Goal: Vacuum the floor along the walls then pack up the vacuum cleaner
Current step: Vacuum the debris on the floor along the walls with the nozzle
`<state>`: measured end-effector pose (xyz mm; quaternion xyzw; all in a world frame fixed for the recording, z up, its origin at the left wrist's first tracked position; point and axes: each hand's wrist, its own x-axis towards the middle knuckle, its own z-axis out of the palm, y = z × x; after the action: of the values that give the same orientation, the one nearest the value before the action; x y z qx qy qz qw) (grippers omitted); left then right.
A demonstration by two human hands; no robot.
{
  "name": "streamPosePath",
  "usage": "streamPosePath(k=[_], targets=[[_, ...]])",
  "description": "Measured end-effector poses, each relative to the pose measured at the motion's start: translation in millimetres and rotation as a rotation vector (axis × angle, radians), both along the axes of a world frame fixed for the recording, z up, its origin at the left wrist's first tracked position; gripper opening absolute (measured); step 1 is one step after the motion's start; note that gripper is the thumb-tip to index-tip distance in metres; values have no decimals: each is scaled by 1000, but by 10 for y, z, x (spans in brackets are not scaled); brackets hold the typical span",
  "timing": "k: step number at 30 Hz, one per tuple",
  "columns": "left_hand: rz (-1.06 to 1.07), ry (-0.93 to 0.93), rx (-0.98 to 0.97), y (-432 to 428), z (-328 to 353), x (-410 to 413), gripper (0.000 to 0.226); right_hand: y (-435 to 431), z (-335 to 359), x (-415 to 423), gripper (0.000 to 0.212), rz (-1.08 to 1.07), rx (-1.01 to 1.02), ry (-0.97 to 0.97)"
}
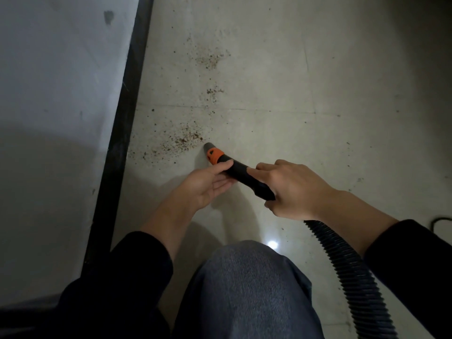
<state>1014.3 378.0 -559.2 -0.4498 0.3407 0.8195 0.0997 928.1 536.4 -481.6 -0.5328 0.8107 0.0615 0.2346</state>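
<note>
Pale tiled floor [318,69] fills most of what I see from the head view, with a grey wall [61,69] along the 9 o'clock side. A black skirting strip [127,106] runs between them from 12 down toward 7 o'clock.

Brown crumbs [183,140] lie scattered near the middle, just off the skirting, and a second patch [212,58] lies further out toward 12 o'clock.

The vacuum nozzle [238,171] lies slanted near the centre, its grey tip and orange collar [214,155] aimed toward 10 o'clock, right at the edge of the nearer crumbs.

My left hand [205,187] pinches the black tube just behind the collar, thumb on top and fingers stretched beneath. My right hand [293,189] is wrapped round the rear of the tube, fingers curled over it.

From under that hand the ribbed hose [347,265] trails off toward 5 o'clock.

My knee [244,289] in grey denim sits at 6 o'clock, with a bright glare spot [272,245] on the tile just above it. A dark cable [440,221] shows at the 4 o'clock edge.
</note>
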Motion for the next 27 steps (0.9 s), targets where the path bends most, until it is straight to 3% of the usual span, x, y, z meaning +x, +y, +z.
streamPosePath(k=[5,14,27], targets=[[21,13,9,-5,8,-68,21,-73,25,-21,44,-14,10,23],[105,-3,51,-69,33,6,42,-220,47,-9,44,-3,9,6],[179,-35,82,-187,63,180,46,-353,55,47,43,39,-30,-53]])
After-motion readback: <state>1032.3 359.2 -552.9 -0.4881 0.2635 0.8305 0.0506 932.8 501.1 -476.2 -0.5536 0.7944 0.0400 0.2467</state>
